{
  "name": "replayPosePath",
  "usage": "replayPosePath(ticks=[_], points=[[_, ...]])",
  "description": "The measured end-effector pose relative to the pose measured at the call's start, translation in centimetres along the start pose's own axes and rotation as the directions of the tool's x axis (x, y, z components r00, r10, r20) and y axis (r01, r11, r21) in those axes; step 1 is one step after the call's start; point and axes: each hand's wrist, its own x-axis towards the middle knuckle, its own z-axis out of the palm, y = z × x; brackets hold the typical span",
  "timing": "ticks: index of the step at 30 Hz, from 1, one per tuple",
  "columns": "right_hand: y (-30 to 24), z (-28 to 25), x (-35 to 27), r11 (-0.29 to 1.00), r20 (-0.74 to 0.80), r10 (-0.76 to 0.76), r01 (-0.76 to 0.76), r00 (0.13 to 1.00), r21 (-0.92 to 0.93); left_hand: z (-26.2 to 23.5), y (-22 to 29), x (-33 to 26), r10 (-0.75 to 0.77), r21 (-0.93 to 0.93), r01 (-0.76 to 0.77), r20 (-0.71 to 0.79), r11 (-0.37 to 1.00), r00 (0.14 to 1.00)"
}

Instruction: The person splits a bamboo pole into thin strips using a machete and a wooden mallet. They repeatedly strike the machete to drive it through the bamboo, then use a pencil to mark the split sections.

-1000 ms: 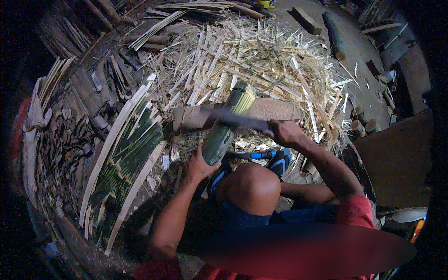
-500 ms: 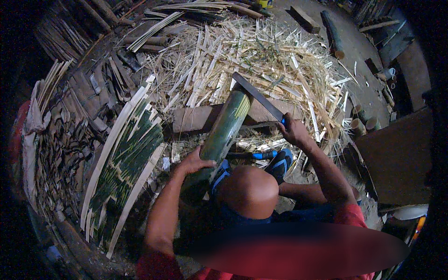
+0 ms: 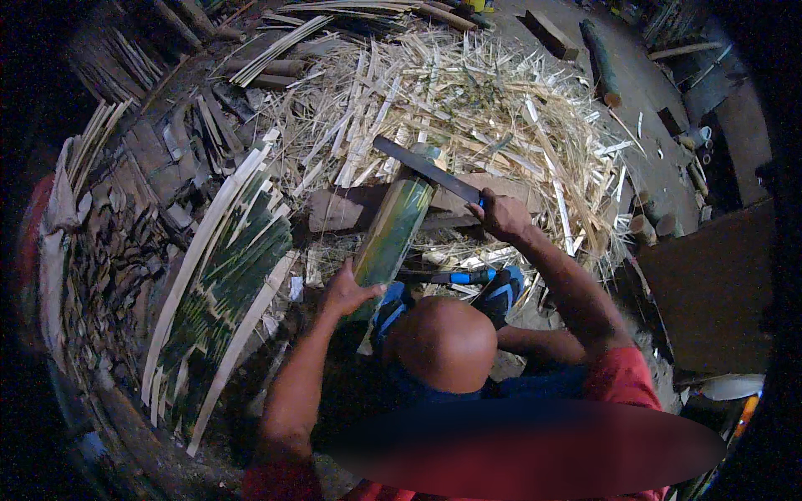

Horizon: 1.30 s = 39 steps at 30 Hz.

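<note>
L hand [image 3: 344, 292] holding rnd grn bamboo [image 3: 391, 227], R hand [image 3: 505, 219] w/ flat blade [image 3: 428, 169]

No readable text, labels, brands, numbers or signs in view. Green cylindrical bamboo tube [image 3: 393, 230]: pale flecks, can't tell if marks or glare. Long flat dark metal blade [image 3: 428, 169]: nothing legible. Blue-and-black rod-shaped handle [image 3: 464, 277]: too small to read.

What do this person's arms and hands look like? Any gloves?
No gloves: the left hand and right hand are bare. Short red cloth sleeves leave the forearms uncovered. No watch or bracelet shows.
</note>
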Motion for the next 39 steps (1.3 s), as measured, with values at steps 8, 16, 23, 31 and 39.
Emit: replayPosePath(ticks=[8, 16, 23, 31, 39], points=[[2.8, -2.0, 3.1, 0.980, -0.061, 0.194, -0.191, 0.979, 0.054, -0.5, 1.6, -0.7, -0.027, 0.005, 0.027, 0.003, 1.000, 1.000], [1.1, 0.6, 0.3, 0.891, 0.370, -0.309, 0.403, 0.876, -0.211, -1.4, 1.7, -0.9, -0.010, -0.110, 0.017, 0.062, 0.994, 0.998], [2.2, -0.2, 2.4, 0.986, 0.253, -0.169, 0.164, 0.953, 0.042, -1.0, 1.6, -0.7, -0.029, -0.064, 0.030, 0.007, 0.998, 1.000], [2.9, 1.2, 1.5, 0.984, 0.218, -0.176, 0.169, 0.960, 0.049, -1.3, 1.2, -0.1, -0.010, -0.015, 0.011, 0.010, 1.000, 1.000], [1.6, -0.1, 3.1, 0.994, -0.029, 0.111, -0.110, 0.993, 0.028, -1.1, 0.4, 0.3, 0.002, 0.054, -0.003, 0.018, 0.999, 1.000]])
